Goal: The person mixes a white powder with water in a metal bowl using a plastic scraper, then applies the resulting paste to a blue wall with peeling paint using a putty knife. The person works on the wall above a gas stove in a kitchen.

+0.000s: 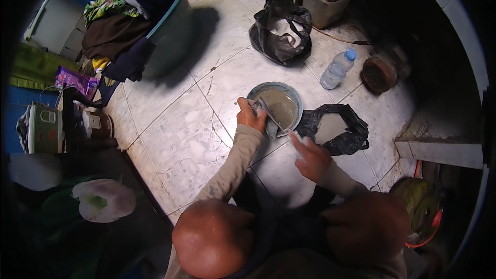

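Observation:
A round blue-grey basin (pixel 296 96) holding a wet grey-brown mix stands on the floor in front of me. My left hand (pixel 250 115) is closed around a flat grey piece (pixel 270 127), tilted over the basin's left rim; its kind is unclear. Near the basin's lower rim, my right hand (pixel 312 157) is closed on a slim pale tool (pixel 295 143), partly hidden and blurred, whose thin end points toward the grey piece. Just right of the basin, an open black plastic bag (pixel 356 133) contains pale grey powder.
A second black bag (pixel 266 39) with whitish contents stands farther off. A plastic bottle (pixel 335 74) with a blue cap stands to the right, beside a brown round object (pixel 378 74). Far left, a large tub (pixel 173 39) is heaped with clothes. A pale raised ledge (pixel 444 154) borders the right.

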Available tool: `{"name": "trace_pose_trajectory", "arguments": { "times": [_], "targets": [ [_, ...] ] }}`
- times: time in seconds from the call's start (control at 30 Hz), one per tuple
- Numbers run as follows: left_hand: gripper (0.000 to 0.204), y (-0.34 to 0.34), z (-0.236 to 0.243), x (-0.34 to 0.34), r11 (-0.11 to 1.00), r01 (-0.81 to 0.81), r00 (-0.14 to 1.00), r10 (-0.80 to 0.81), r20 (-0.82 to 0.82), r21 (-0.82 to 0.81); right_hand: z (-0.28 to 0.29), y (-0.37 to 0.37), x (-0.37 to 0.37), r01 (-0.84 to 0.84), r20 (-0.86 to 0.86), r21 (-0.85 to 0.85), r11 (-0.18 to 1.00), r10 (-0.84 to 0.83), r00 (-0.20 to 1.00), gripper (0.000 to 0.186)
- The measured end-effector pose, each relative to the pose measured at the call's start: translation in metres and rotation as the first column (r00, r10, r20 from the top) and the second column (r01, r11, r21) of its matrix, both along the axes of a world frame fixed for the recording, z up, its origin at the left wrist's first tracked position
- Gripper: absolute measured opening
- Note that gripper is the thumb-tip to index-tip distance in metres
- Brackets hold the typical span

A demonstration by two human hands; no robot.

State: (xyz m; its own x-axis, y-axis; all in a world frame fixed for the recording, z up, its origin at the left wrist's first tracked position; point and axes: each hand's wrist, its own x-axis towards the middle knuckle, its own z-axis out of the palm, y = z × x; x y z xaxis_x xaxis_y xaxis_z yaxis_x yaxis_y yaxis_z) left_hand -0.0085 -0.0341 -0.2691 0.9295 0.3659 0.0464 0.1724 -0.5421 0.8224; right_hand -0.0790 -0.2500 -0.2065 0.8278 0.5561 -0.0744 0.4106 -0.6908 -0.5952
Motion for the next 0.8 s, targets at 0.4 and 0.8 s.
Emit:
{"name": "trace_pose_trajectory", "arguments": {
  "times": [0.4,0.8],
  "targets": [
    [0.032,0.010,0.002,-0.009,0.980,0.034,0.999,-0.030,0.021,-0.194,-0.003,-0.016,0.014,0.097,0.128,-0.061,0.993,-0.089,0.988,0.067],
    [0.032,0.005,0.016,-0.020,0.992,0.019,1.000,-0.019,0.006,-0.128,-0.020,-0.016,0.031,0.192,-0.049,0.121,0.974,-0.187,0.981,0.059]
  ]
}}
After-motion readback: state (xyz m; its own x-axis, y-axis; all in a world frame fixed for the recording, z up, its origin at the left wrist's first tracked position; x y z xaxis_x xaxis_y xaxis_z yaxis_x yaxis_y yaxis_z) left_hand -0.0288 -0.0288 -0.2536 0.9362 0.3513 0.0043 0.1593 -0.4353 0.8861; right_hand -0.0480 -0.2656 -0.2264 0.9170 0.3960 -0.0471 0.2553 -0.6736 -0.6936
